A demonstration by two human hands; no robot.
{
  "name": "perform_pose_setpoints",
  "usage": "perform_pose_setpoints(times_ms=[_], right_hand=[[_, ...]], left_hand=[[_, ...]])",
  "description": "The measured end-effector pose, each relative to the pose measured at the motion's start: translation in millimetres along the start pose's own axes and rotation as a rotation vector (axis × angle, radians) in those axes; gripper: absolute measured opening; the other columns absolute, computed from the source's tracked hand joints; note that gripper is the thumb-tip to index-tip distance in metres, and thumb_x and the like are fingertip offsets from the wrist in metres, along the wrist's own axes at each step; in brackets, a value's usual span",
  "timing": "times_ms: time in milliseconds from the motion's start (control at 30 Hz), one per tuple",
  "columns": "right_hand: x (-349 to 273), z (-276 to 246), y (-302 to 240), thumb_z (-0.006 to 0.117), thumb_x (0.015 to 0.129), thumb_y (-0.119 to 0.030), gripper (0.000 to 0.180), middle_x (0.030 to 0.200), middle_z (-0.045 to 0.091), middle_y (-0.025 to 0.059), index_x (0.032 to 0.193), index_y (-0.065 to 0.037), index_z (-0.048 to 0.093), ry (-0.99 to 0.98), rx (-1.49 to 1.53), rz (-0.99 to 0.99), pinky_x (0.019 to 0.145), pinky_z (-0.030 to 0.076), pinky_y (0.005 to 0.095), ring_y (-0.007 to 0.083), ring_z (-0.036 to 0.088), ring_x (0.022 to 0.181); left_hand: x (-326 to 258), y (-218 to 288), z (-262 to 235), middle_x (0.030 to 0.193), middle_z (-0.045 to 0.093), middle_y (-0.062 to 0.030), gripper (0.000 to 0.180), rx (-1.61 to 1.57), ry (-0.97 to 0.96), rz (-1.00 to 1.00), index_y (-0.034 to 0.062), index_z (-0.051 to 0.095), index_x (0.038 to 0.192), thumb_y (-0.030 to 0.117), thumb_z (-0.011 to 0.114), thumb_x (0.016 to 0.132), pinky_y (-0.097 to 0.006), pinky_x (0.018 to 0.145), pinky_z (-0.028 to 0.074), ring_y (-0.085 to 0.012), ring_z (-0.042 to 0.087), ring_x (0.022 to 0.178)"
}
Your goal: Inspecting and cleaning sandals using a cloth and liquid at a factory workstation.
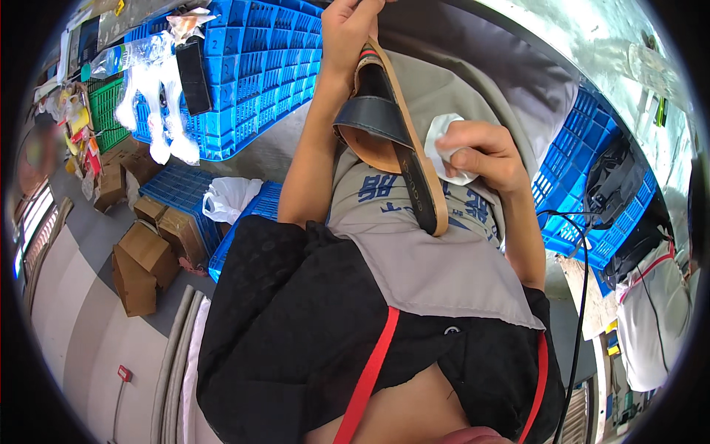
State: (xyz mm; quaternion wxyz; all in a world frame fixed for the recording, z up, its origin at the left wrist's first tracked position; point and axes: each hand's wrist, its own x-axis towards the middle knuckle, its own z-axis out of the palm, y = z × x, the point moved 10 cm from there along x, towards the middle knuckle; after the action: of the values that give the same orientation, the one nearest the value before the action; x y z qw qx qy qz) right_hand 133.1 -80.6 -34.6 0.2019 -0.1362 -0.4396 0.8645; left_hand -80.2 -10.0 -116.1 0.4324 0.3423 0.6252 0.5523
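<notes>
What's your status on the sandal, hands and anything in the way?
Left hand grips the sandal by its top end. Right hand holds a white cloth against its edge. Nothing blocking; sandal rests over the lap.

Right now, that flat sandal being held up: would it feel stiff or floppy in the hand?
Probably fairly stiff: the sandal stays straight though the left hand grips only its top end. Likely light, since the sole looks thin. The dark strap arches up and may flex when pressed.

Our left hand (347,26) grips the tan slide sandal (392,140) by its upper end, sole edge resting on our lap. Our right hand (481,155) presses a white cloth (442,140) against its side; blue crates (251,74) beyond.
</notes>
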Motion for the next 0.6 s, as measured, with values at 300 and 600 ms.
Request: perform_pose_setpoints(times_ms=[300, 600], right_hand=[[19.9, -33.7, 3.1, 0.066, 0.094, -0.009, 0.029, 0.091, 0.067, 0.0080, 0.117, -0.005, 0.049, 0.322, 0.053, 0.085, 0.072, 0.047, 0.0231, 0.0100, 0.063, 0.081], [33.6, -28.2, -44.1, 0.071, 0.090, -0.005, 0.017, 0.102, 0.059, 0.0060, 0.105, 0.000, 0.065, 0.461, -0.286, -0.173, 0.075, 0.048, 0.0201, 0.0103, 0.060, 0.090]], left_hand=[[-9.5, 31.7, 26.0, 0.057, 0.043, 0.0082, 0.014, 0.015, -0.208, -0.110, 0.0073, 0.071, 0.100, 0.017, 0.061, 0.095, -0.020, 0.044, 0.023, 0.0005, 0.036, 0.048], [-26.7, 107.6, 48.9, 0.071, 0.053, 0.0026, 0.021, 0.116, -0.490, 0.197, 0.0038, 0.071, 0.101, 0.019, 0.056, 0.098, -0.020, 0.057, 0.034, -0.0031, 0.045, 0.064]])
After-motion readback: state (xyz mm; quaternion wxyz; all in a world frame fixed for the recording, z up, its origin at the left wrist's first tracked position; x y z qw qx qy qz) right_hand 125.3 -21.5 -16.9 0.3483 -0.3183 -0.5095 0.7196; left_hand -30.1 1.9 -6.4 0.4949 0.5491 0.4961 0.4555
